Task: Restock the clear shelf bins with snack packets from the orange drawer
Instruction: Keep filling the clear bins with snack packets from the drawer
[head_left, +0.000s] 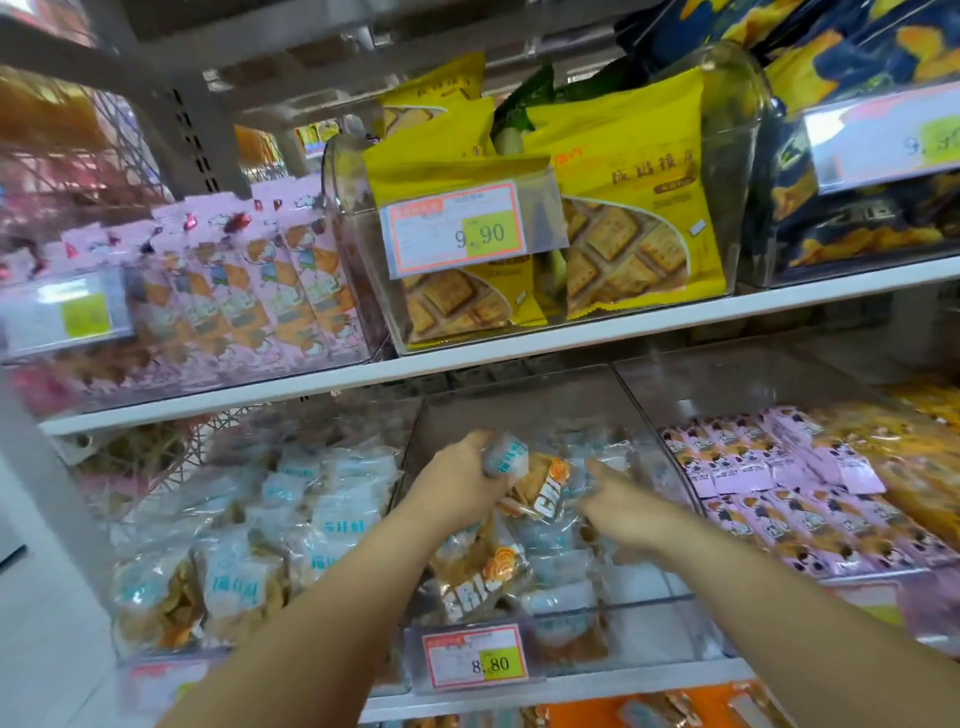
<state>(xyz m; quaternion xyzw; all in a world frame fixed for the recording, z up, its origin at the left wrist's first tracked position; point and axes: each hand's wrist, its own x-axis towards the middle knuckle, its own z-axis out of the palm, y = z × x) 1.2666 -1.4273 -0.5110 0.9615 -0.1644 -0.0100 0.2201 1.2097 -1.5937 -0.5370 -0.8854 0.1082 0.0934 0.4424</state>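
Upper white shelf (675, 317), 9 o'clock: pink snack packets (249, 280), upright in a row, in a clear plastic bin (363, 312).
12 o'clock: yellow biscuit packets (628, 208) in a tall clear bin (737, 93), with a red-bordered price label reading 9.90 (457, 228) on the front.
2 o'clock: dark blue and yellow packets (857, 228) behind a blurred price label (883, 135).

Lower tier, 8 o'clock: heap of transparent packets with pale blue labels (270, 535).
6 o'clock: clear middle bin (519, 400), partly filled with transparent packets of orange-brown snacks (483, 571). Red-bordered price label reading 8.80 (475, 657) on its front.
Inside that bin: left hand (457, 480), fingers curled tight round one transparent snack packet with a pale blue label (530, 480), held above the heap.
Just beside it, 5 o'clock: right hand (623, 512), reaching into the same packets. Grip too blurred to tell.
4 o'clock: small pink packets (769, 493) laid in rows.
3 o'clock: orange-yellow packets (914, 467), beyond the pink ones.
Bottom edge, 6 o'clock: orange drawer (587, 714), only a sliver in view.
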